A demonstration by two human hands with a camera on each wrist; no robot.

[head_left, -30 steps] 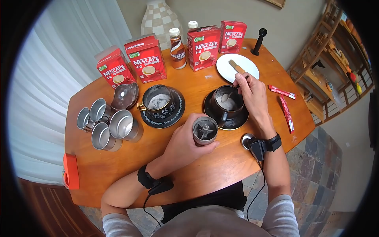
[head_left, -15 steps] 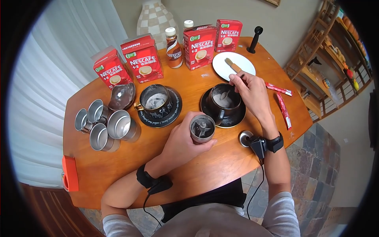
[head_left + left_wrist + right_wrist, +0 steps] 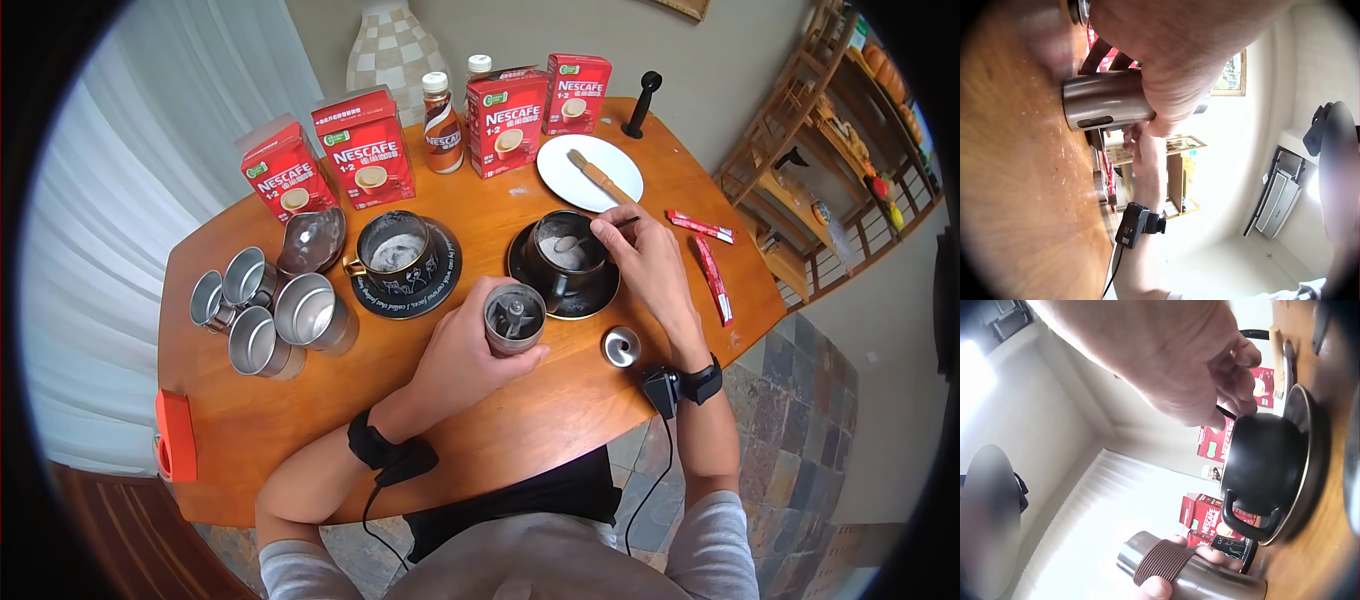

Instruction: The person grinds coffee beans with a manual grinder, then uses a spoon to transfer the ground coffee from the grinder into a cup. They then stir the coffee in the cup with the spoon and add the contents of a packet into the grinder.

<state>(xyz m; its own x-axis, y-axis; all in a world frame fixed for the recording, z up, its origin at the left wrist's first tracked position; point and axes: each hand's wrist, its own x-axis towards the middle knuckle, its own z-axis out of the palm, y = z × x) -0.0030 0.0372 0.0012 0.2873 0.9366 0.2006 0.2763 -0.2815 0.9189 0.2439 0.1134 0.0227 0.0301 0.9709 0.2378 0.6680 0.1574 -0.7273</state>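
My left hand is curled round a steel cylinder, upright, its top showing a metal spindle inside. In the left wrist view the cylinder has a slot low on its side. My right hand pinches a thin dark handle of a spoon whose bowl is in the black cup; pale powder lies inside. That cup stands on a dark saucer. In the right wrist view my fingers are just above the rim of the black cup. A second cup with powder stands left on a lettered saucer.
Several steel cups and a dark dish stand left. Red boxes and bottles line the back. A brush lies on a white plate. Right are red sachets; a round metal part lies near the front.
My right hand has shifted slightly, and the spoon's bowl has moved within the black cup. The left hand still holds the cylinder in nearly the same place.
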